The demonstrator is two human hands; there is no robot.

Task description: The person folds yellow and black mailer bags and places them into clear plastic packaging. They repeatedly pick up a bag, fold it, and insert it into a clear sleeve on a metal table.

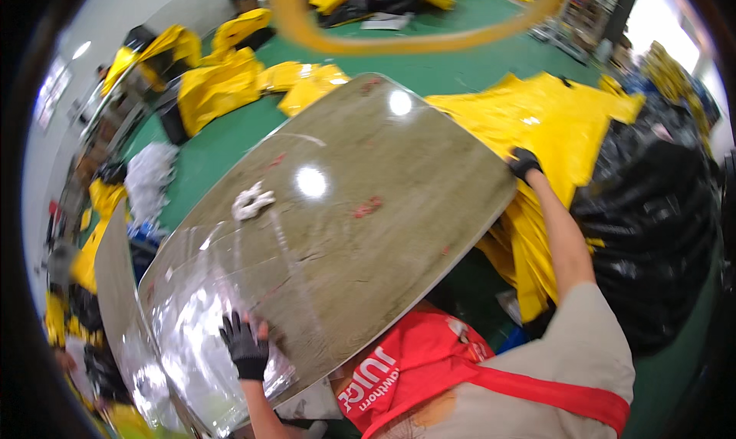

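My left hand (246,347), in a black glove with bare fingertips showing, rests with fingers apart on clear plastic film or bags (201,324). The glossy film covers the near left part of a brown wood-grain tabletop (391,151). My right hand (524,164), in a similar glove, is at the table's right edge, against yellow plastic sheeting (540,128). Its fingers look curled, but whether they grip the sheeting or the edge is unclear. A crumpled white bundle (253,201), perhaps cloth or cord, lies left of the table's middle. Red marks dot the tabletop.
A large black plastic bag (644,237) bulges at my right. Yellow sheeting piles (224,85) lie on the green floor (218,145) beyond the table. White material (150,177) is heaped left. A blurred yellow loop (402,45) crosses the top of view. A second panel (115,278) adjoins the table's left.
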